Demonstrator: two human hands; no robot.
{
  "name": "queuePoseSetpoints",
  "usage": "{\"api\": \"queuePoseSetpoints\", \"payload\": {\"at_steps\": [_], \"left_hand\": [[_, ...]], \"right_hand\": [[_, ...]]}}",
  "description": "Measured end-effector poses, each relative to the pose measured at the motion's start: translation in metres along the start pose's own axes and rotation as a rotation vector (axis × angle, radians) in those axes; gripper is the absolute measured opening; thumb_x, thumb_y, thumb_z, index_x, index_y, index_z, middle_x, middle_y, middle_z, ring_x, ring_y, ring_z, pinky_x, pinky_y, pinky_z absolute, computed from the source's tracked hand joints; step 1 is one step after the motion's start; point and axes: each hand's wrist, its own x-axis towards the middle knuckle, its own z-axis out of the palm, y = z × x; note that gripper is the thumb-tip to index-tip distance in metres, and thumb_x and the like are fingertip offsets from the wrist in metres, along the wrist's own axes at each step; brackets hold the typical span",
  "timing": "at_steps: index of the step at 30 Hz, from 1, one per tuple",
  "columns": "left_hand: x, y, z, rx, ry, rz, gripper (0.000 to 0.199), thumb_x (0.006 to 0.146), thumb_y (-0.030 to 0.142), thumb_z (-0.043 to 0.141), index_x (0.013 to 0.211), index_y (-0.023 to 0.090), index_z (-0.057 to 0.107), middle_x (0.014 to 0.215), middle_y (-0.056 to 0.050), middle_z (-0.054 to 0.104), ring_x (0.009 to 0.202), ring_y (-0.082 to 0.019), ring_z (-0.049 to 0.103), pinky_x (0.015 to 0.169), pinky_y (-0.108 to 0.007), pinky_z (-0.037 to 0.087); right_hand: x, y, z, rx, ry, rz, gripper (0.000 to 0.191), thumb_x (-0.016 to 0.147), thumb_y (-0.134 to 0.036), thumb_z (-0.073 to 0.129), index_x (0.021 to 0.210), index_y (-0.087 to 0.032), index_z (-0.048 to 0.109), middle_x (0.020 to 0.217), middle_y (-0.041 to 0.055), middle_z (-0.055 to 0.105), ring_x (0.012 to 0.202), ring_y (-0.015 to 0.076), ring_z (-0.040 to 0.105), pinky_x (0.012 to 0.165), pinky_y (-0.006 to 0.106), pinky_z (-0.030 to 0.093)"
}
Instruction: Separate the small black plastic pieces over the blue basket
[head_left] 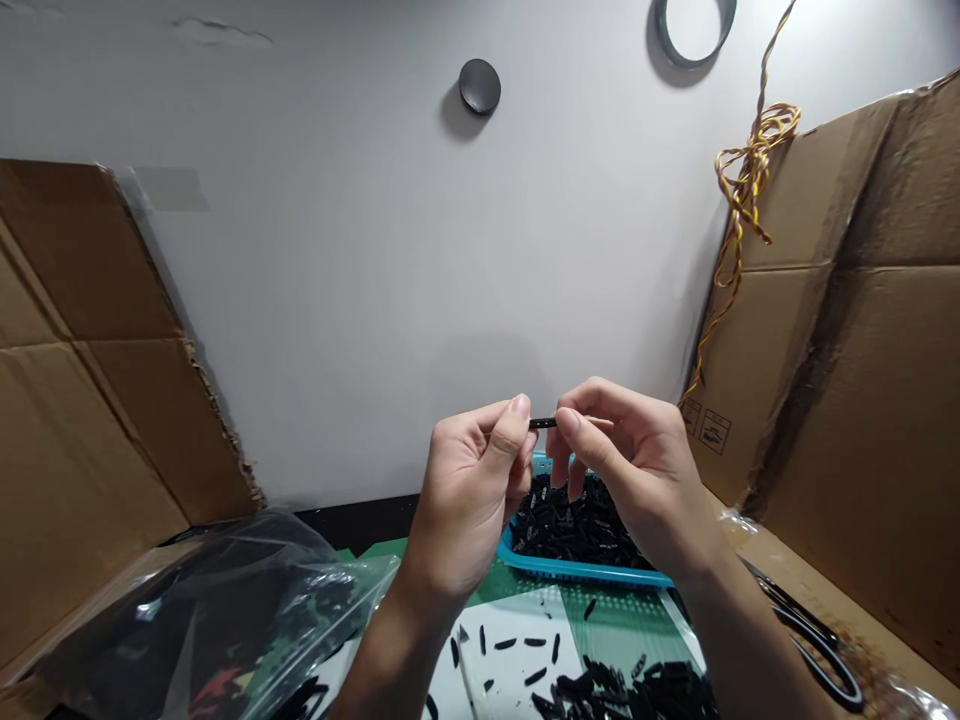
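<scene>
Both my hands are raised in the middle of the view, with a small, thin black piece stretched between their fingertips. My left hand pinches its left end between thumb and fingers. The right end is pinched by the thumb and forefinger of my right hand, whose other fingers curl loosely below. Behind and under the hands, a blue basket holds a heap of similar black pieces. More black pieces are piled at the bottom edge, and several lie apart on a white sheet.
A clear plastic bag lies at the lower left. Black-handled scissors rest at the lower right, and a pale pen-like tool lies on the sheet. Cardboard panels stand at both sides. Yellow twisted wire hangs at the right.
</scene>
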Motion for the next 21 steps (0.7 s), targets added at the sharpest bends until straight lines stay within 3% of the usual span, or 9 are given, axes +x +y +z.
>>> {"api": "queuePoseSetpoints", "payload": {"at_steps": [9,14,17,21], "left_hand": [[0.000,-0.002,-0.001,0.072,-0.036,-0.001,0.055,0.099,0.046,0.064,0.054,0.019,0.049,0.048,0.006,0.033,0.040,-0.005,0.018,0.032,-0.020,0.010],[0.000,-0.002,-0.003,-0.083,-0.071,-0.097,0.050,0.099,0.048,0.061,0.058,0.020,0.054,0.046,0.009,0.021,0.039,-0.006,0.013,0.034,-0.020,0.008],[0.000,0.000,-0.004,-0.179,-0.060,-0.126,0.047,0.101,0.047,0.055,0.062,0.021,0.054,0.047,0.009,0.019,0.037,-0.007,0.013,0.032,-0.021,0.010],[0.000,0.005,-0.006,-0.284,-0.027,-0.141,0.044,0.104,0.043,0.048,0.065,0.022,0.054,0.050,0.009,0.019,0.036,-0.008,0.010,0.030,-0.020,0.014]], "right_hand": [[0.000,0.001,0.000,0.081,-0.044,0.037,0.036,0.103,-0.043,0.071,0.075,-0.022,0.060,0.063,-0.0027,0.061,0.055,0.0124,0.057,0.053,0.028,0.048],[0.002,0.006,-0.007,0.028,0.031,-0.016,0.039,0.102,-0.043,0.071,0.071,-0.023,0.058,0.058,-0.0034,0.059,0.051,0.0117,0.055,0.052,0.029,0.044],[0.005,0.012,-0.015,-0.143,0.096,-0.028,0.039,0.103,-0.040,0.068,0.069,-0.022,0.058,0.059,-0.0028,0.059,0.051,0.0112,0.055,0.050,0.028,0.043],[0.008,0.020,-0.024,-0.214,0.072,-0.002,0.038,0.104,-0.038,0.066,0.070,-0.021,0.060,0.061,-0.0020,0.061,0.053,0.0119,0.061,0.052,0.028,0.047]]}}
